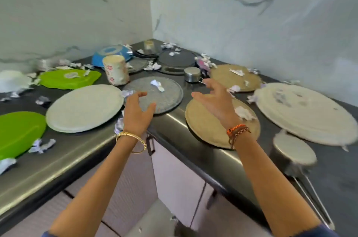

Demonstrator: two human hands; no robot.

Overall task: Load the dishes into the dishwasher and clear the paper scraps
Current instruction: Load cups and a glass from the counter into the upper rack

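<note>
Reaching over the counter corner, left hand [138, 109] and right hand [214, 99] both hovered with fingers spread, holding nothing, probably about to lift a dish. Grey plate [155, 94] lay between them, 1 paper scrap [157, 85] on it; brass plate [209, 126] overhung the counter [73, 151] edge. Dishwasher not in view.

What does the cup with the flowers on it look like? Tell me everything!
The cup is tall and round with straight sides, cream-white, with small red flowers printed on it. No handle shows. It looks like pottery or plastic; the blur hides which. It stands upside down, leaning a little, on the dark counter near the corner, in front of a blue bowl and beside a grey metal plate. No hand touches it.
</note>
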